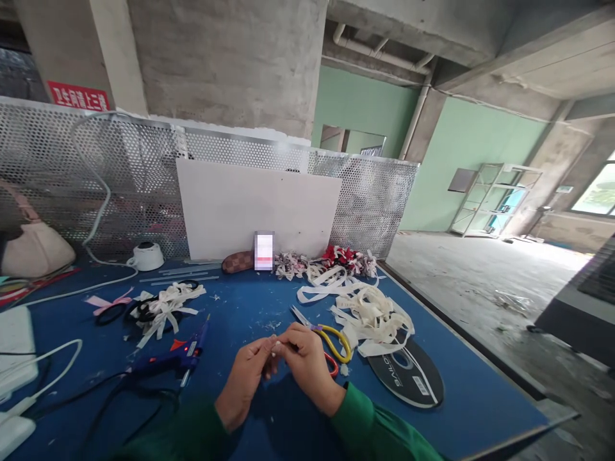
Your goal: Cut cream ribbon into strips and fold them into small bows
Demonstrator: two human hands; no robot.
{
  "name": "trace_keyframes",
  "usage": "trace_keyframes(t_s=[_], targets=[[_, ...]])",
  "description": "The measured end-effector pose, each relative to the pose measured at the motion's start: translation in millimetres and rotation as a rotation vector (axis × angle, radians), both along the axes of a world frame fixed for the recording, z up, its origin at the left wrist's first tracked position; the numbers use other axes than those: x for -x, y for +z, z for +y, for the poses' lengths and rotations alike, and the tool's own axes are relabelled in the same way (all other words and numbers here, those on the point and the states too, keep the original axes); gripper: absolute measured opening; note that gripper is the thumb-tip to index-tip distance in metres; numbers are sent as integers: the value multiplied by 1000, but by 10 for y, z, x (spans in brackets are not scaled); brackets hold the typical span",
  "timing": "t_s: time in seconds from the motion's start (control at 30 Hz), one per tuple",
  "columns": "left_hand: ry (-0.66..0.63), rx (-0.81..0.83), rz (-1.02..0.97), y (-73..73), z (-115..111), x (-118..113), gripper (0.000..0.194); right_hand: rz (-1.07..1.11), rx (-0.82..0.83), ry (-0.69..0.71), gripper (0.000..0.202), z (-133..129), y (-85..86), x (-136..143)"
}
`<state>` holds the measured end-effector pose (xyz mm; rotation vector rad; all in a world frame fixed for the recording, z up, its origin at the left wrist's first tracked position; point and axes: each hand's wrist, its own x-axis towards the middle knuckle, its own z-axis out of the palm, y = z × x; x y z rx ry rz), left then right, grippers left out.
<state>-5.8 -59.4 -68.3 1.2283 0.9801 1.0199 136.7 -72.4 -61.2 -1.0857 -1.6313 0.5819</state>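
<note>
My left hand (248, 376) and my right hand (307, 362) meet above the near middle of the blue table, their fingertips pinched together. A small white piece (275, 349) shows between the fingers; most of it is hidden, and I cannot tell its kind. Just beyond and beside my right hand lie scissors (344, 344) with yellow and red handles, blades pointing away to the left. Cream ribbon strips (372, 314) are heaped to the right of the scissors. On the left, a blue glue gun (189, 353) with an orange trigger rests apart from my left hand.
A black reel disc (417, 383) lies at the right, partly under ribbon. Hair ties with white ribbon bows (166, 304) lie at the left. Along the back are fabric scrunchies (348, 259), a checked case (237, 262), a phone (264, 251) and a white board (254, 205). Power strips (16, 346) sit far left.
</note>
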Motion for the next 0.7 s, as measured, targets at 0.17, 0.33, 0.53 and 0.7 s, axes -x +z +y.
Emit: trace_keyframes(t_s=[0.17, 0.33, 0.53, 0.7], targets=[[29, 103, -72, -81, -24, -17, 50, 78, 23, -28, 27, 33, -94, 65], [5, 165, -136, -25, -66, -17, 56, 107, 46, 9, 20, 77, -96, 29], [-15, 197, -116, 21, -42, -8, 54, 79, 57, 31, 13, 120, -98, -47], [0, 193, -108, 1, 5, -4, 52, 61, 63, 49, 10, 158, -149, -56]])
